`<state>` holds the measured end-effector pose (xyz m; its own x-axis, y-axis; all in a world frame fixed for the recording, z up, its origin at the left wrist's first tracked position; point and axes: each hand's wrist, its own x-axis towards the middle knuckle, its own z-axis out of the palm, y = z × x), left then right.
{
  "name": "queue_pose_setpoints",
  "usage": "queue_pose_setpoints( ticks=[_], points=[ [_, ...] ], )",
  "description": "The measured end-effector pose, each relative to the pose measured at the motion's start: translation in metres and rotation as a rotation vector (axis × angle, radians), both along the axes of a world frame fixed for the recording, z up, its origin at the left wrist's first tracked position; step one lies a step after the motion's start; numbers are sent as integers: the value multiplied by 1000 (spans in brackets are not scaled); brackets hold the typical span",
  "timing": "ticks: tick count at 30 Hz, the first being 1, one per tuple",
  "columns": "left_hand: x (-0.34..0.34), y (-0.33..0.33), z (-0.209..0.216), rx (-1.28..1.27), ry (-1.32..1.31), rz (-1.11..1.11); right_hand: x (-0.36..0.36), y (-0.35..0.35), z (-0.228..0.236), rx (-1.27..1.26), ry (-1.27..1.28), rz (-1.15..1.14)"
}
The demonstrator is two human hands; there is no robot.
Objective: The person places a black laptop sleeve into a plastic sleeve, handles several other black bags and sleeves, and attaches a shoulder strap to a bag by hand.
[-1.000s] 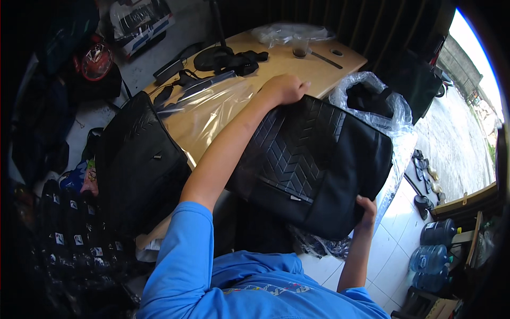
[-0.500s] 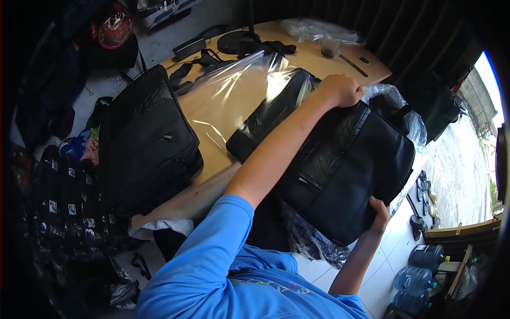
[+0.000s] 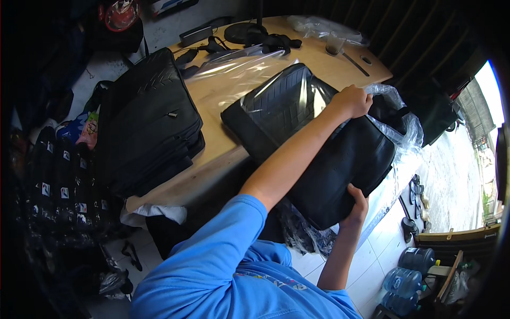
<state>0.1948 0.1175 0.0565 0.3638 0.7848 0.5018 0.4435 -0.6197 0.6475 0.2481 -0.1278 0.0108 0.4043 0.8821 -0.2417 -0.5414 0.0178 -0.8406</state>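
A wooden table (image 3: 223, 101) fills the middle of the view, its pale top running from the near left to the far right. On its left part rests a stack of black bags (image 3: 146, 122), piled flat and overhanging the near edge slightly. A sheet of clear plastic (image 3: 234, 72) lies spread on the tabletop just right of that stack. To the right, a black bag (image 3: 319, 154) with a ribbed, tyre-like pattern lies tilted across the table's near right edge, its far half on the wood and its near half hanging off toward the person. A clear plastic bag (image 3: 396, 114) bunches around the bag's far right end.

The person, in a blue sleeve (image 3: 212, 255), reaches over the bag. The left hand (image 3: 353, 101) is closed in a grip at the bag's far right edge, where the plastic bag meets it. The right hand (image 3: 357, 204) clasps the bag's near lower edge, fingers curled against it from beneath.

At the far end of the table lie tangled black straps (image 3: 265, 40). On the tiled floor at the near right stand blue water bottles (image 3: 409, 271).
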Motion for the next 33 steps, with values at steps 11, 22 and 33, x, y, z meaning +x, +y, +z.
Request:
queue_pose_setpoints(
  ticks=[11, 22, 33],
  points=[
    [-91, -119, 31, 394, 330, 137, -19, 8, -42, 148, 289, 31],
    [-166, -132, -14, 259, 617, 240, -87, -14, -17, 162, 262, -15],
    [-157, -124, -26, 367, 470, 112, -87, -22, -9, 173, 270, 28]
  ],
)
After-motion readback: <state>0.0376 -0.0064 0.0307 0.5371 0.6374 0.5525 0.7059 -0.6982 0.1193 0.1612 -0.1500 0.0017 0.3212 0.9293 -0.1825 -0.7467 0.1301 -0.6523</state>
